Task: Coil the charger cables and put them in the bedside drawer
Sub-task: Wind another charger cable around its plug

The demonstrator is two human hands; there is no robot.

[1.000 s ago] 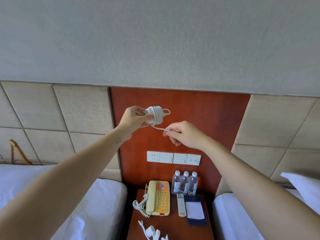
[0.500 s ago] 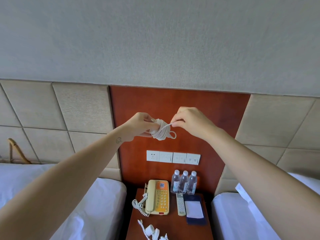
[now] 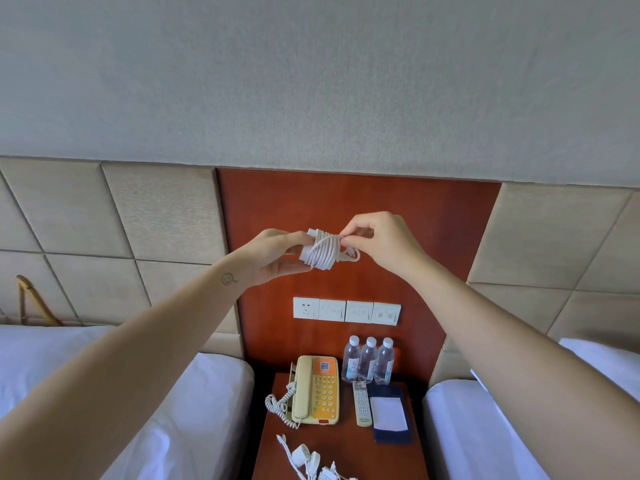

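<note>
The left hand (image 3: pixel 273 258) grips the coiled white charger cable (image 3: pixel 323 252) in the air while the right hand (image 3: pixel 377 242) pinches its loose end, more chargers (image 3: pixel 311 462) lying at the bedside table's (image 3: pixel 349 452) near edge

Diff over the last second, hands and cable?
Right hand rose from below the coiled cable to its right side, wrapping the tail across it; it pinches the cable there. Left hand kept its grip on the coil. Loose chargers and phone unmoved.
</note>
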